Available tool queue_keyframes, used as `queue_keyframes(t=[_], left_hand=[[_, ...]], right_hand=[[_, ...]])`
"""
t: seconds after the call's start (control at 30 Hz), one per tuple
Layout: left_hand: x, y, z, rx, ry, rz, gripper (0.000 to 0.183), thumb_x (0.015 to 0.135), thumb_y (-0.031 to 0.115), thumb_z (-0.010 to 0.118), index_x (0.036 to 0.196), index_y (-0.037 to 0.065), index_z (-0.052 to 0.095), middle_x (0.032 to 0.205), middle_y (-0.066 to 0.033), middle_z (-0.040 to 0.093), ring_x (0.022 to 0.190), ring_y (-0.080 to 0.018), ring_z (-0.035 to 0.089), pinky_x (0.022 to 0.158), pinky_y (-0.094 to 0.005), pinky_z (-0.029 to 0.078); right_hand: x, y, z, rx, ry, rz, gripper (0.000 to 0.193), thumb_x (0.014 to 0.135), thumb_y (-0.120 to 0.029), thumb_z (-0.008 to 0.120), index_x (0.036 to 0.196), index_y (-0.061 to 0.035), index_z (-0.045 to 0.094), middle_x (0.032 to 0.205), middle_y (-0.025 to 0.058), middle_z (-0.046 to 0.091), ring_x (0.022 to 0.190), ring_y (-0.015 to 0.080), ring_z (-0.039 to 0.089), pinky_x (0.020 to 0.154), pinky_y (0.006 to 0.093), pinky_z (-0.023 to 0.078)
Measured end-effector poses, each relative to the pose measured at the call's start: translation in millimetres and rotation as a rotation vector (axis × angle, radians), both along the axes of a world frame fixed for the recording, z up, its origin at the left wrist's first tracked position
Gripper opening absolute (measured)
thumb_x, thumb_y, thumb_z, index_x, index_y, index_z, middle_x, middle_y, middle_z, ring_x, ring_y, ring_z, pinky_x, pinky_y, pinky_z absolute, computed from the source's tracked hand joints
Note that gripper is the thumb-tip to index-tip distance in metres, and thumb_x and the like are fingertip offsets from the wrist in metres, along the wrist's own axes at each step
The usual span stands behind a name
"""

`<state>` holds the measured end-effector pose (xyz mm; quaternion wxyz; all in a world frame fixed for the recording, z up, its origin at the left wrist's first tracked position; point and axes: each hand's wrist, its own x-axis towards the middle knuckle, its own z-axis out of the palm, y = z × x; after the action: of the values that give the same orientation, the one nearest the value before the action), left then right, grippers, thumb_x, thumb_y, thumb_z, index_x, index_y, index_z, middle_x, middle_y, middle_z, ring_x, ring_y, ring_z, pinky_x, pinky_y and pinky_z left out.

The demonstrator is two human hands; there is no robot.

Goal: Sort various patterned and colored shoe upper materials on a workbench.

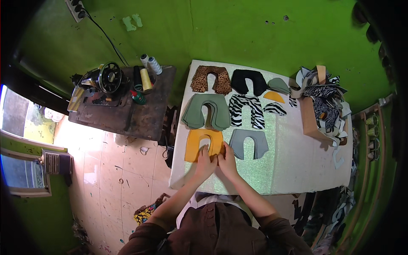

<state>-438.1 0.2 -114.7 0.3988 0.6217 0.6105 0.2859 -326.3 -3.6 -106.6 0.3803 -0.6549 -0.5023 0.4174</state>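
At the near left of the table, a stack of yellow U-shaped cut pieces [194, 142] lies with its opening toward me. My left hand [205, 165] pinches the right leg of the yellow stack, fingers reaching into the opening. My right hand [228, 160] closes on the outer edge of that same leg. Above it are sage green U-shaped pieces [193, 111], slightly fanned out. Leopard-print pieces [199, 78] lie farther back. Beside these rest black pieces [243, 78], zebra-print pieces [236, 108] and grey pieces [238, 142].
Small half-round pieces in green [278, 85], yellow [274, 97] and zebra print [275, 109] lie right of the stacks. A cardboard box [311, 119] overflows with scraps. At left, a sewing machine [95, 80] and thread cones [154, 66] stand on a dark table [146, 119].
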Motion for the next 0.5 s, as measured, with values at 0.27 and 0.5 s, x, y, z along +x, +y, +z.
queue_keyframes(t=[0.27, 0.5], left_hand=[[-4, -10, -2, -0.111, -0.063, -0.016, 0.060, 0.074, 0.011, 0.053, 0.126, -0.006, 0.028, 0.122, -0.0270, 0.036, 0.115, -0.0391, 0.037, 0.097, -0.0397, 0.031], [4, -6, 30, -0.343, -0.205, -0.090, 0.064, 0.073, 0.010, 0.052, 0.130, -0.003, 0.025, 0.125, -0.0261, 0.034, 0.111, -0.0369, 0.042, 0.085, -0.0346, 0.042]], right_hand=[[-3, -17, -12, 0.069, -0.117, 0.009, 0.054, 0.073, -0.002, 0.047, 0.124, 0.0053, 0.033, 0.120, 0.0238, 0.039, 0.113, 0.0370, 0.038, 0.098, 0.0384, 0.030], [13, -11, -20, -0.058, 0.417, -0.050, 0.057, 0.075, 0.000, 0.046, 0.130, 0.0004, 0.030, 0.123, 0.0215, 0.040, 0.115, 0.0327, 0.041, 0.097, 0.0348, 0.033]])
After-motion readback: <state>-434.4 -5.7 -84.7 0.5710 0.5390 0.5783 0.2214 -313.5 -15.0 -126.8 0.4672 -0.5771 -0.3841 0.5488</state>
